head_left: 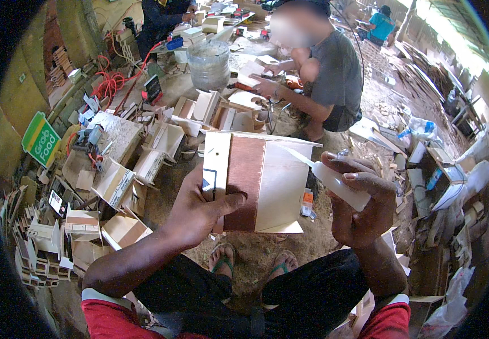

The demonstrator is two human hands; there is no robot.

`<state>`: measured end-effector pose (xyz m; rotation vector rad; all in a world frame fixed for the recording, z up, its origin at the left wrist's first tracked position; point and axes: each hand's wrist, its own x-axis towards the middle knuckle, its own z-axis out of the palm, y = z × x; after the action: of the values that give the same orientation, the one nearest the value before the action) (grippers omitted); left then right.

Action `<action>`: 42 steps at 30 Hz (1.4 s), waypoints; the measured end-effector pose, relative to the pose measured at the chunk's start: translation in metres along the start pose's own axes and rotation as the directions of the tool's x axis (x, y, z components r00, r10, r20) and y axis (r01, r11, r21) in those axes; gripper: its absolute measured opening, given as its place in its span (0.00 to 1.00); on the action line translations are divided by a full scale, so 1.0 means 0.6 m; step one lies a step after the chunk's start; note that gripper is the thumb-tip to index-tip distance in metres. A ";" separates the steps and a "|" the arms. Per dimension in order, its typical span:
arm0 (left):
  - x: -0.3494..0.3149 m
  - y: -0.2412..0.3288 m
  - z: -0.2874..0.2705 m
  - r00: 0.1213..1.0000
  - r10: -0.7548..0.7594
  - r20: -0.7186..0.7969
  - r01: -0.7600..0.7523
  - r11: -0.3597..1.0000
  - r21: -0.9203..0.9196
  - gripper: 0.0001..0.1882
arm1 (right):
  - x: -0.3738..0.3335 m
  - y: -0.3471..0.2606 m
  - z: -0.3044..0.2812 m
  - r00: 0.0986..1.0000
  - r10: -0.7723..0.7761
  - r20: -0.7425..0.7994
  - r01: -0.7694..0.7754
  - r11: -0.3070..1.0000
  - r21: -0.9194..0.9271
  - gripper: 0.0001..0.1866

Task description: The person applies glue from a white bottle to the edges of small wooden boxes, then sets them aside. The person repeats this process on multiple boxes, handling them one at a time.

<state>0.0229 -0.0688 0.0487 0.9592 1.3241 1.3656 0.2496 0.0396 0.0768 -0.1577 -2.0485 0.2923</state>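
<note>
My left hand [196, 209] grips the panelled wooden piece [283, 189] by its left edge, probably to steady it above the ground [257, 251] with its pale side exposed; my right hand [369, 212] grasps the white bottle [343, 189], nozzle [300, 157] angled toward its upper right corner.

A woodworking workshop: wooden boxes [204, 107], probably planks [429, 79] (far back).

Short red sleeves [106, 319] with white hems [107, 298] frame the near left and near right. Dark trousers [182, 282] cover the legs. Farther off are sandals with thin green straps [283, 267]. Left hand [191, 209] and right hand [369, 220] are bare.
</note>
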 end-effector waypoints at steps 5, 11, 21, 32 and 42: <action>0.001 0.000 -0.004 1.000 -0.013 0.021 0.012 0.998 0.054 0.19 | -0.004 0.007 0.003 0.999 0.020 -0.032 -0.018 0.997 0.079 0.15; 0.002 -0.008 -0.004 0.998 0.051 0.036 -0.052 0.998 0.042 0.19 | -0.004 0.002 0.002 1.000 0.014 0.013 -0.015 1.000 0.013 0.13; 0.002 -0.004 -0.006 0.997 0.058 0.042 -0.061 0.995 0.075 0.19 | 0.003 -0.006 0.000 0.999 -0.007 0.041 0.009 0.999 -0.045 0.14; -0.001 0.006 -0.001 0.999 0.017 0.049 -0.020 0.998 0.067 0.20 | 0.000 -0.002 0.000 0.998 -0.034 0.061 0.035 0.999 -0.020 0.12; 0.002 -0.003 -0.001 0.995 0.086 0.039 -0.090 0.992 0.087 0.23 | -0.004 -0.003 0.003 1.000 0.011 0.020 -0.012 0.999 0.050 0.20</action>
<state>0.0221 -0.0681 0.0468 1.1081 1.3385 1.3594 0.2492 0.0370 0.0742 -0.1360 -2.0589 0.3527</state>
